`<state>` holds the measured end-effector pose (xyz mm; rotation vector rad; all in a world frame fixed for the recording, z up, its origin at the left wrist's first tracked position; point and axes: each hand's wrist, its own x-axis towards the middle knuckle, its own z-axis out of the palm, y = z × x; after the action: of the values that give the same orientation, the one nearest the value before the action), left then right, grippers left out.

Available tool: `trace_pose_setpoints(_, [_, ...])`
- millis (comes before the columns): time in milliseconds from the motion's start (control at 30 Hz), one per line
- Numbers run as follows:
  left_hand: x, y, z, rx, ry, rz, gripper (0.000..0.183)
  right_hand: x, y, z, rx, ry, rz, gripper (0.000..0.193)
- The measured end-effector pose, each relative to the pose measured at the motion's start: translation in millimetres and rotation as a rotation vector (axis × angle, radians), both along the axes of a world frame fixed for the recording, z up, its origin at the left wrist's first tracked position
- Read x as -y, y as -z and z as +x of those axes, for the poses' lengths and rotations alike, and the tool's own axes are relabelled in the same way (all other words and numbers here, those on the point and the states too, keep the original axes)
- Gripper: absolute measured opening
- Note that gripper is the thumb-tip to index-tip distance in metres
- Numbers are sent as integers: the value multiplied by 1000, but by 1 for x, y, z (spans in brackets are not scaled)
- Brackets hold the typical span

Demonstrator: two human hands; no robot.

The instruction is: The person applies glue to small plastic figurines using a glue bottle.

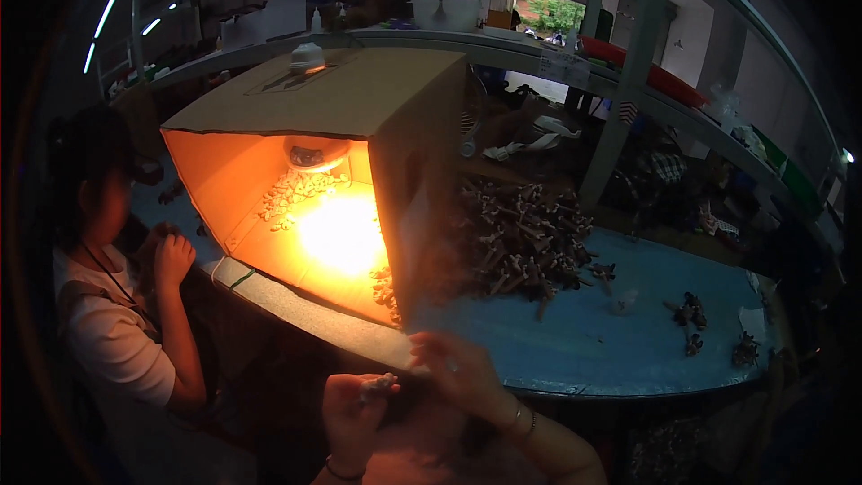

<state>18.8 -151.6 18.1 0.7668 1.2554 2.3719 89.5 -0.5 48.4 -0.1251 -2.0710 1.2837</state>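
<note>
Near the lower middle, my left hand (348, 413) is closed on a small pale knobbly piece (381, 385), pinched at the fingertips. It is too small to tell its kind. My right hand (460, 375) is just to the right, by the padded front edge of the table, its fingers bent and slightly apart, with nothing visible in them. Beyond both hands stands an open-fronted cardboard box (422, 90) with a glowing lamp (316, 154) in its top. Small pale pieces (301, 193) lie on the box floor, and more (385, 292) sit along its right side.
A heap of dark, pale-stemmed pieces (516, 238) lies right of the box on the blue table (575, 350). Small clusters (690, 313) lie farther right. A co-worker (121, 305) is at the left with hands raised. A shelf (539, 63) with a post (628, 81) runs behind.
</note>
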Motion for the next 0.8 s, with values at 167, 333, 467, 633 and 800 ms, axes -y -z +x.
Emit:
trace_pose_setpoints(167, [-39, -11, 23, 77, 361, 101, 22, -37, -13, 58, 20, 104, 232, 19])
trace_pose_setpoints(333, [-62, -22, 50, 104, 436, -28, 22, -49, -5, 90, -213, 110, -224, 17])
trace_pose_setpoints(467, [-73, -25, 55, 154, 530, 22, 23, -47, -20, 96, -215, 64, -372, 21])
trace_pose_setpoints(633, [-77, -26, 51, 137, 547, 54, 29, -55, -34, 92, -165, 75, -125, 21])
trace_pose_setpoints(800, [-79, -20, 48, 74, 575, 51, 28, -57, -30, 89, -188, 156, 167, 18])
